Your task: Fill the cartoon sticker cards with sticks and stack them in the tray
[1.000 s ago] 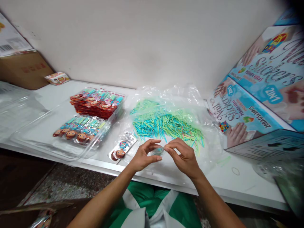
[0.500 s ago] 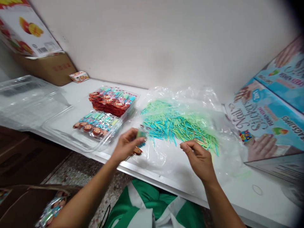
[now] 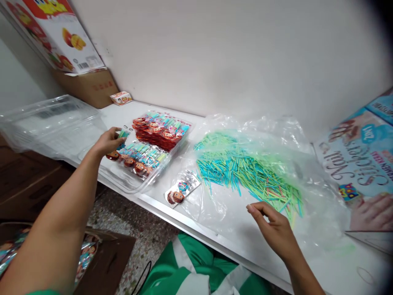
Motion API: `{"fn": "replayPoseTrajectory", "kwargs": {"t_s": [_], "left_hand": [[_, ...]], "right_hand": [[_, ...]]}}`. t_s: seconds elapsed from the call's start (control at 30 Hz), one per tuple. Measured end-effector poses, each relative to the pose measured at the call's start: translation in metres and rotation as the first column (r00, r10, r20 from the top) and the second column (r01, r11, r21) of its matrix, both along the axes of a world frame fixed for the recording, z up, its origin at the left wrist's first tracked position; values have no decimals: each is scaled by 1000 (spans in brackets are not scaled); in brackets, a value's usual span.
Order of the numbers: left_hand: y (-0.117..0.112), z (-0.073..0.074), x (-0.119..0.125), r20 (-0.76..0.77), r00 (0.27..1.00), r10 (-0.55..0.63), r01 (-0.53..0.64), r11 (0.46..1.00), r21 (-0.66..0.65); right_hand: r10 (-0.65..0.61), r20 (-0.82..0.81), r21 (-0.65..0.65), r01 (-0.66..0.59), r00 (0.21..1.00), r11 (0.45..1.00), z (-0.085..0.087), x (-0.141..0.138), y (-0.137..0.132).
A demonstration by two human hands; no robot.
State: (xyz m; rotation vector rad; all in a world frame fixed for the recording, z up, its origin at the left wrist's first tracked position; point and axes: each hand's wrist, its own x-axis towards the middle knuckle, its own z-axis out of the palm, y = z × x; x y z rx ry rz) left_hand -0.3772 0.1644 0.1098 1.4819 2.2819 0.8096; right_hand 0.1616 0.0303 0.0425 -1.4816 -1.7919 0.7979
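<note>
My left hand (image 3: pixel 109 141) reaches out to the left and pinches a small filled packet (image 3: pixel 123 134), holding it over the near row of packets (image 3: pixel 139 157) in a clear plastic tray (image 3: pixel 123 182). A second, redder stack of packets (image 3: pixel 161 129) lies behind that row. My right hand (image 3: pixel 273 227) hovers low over a clear plastic sheet (image 3: pixel 264 135), fingers loosely curled and holding nothing, just in front of a heap of thin blue and green sticks (image 3: pixel 245 170). One packet with a cartoon face (image 3: pixel 181 190) lies alone between tray and sticks.
A white table (image 3: pixel 215 235) carries everything. Empty clear trays (image 3: pixel 49 123) stand at the left, with a brown carton (image 3: pixel 89 86) and a small box (image 3: pixel 121 97) behind. Blue printed boxes (image 3: pixel 362 164) rise at the right. A carton holding packets (image 3: pixel 89 254) sits on the floor.
My left hand carried the small packet from the centre leftwards to the tray. My right hand let go and stayed by the sticks. The view swung left.
</note>
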Motion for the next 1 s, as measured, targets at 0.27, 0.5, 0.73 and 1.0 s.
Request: {"fn": "replayPoseTrajectory", "kwargs": {"t_s": [0.27, 0.5, 0.73, 1.0], "left_hand": [[14, -23, -20, -311, 948, -68, -15, 966, -259], [11, -42, -12, -321, 918, -233, 48, 868, -494], [6, -18, 36, -497, 864, -80, 55, 996, -65], [-72, -71, 222, -297, 757, -583, 572, 810, -132]], "right_hand": [[-2, 21, -22, 2, 1000, 1000, -5, -1, 4], [16, 38, -29, -15, 999, 999, -4, -8, 8], [9, 46, -41, -7, 999, 999, -7, -6, 8], [81, 34, -7, -81, 996, 997, 1, -21, 8]]}}
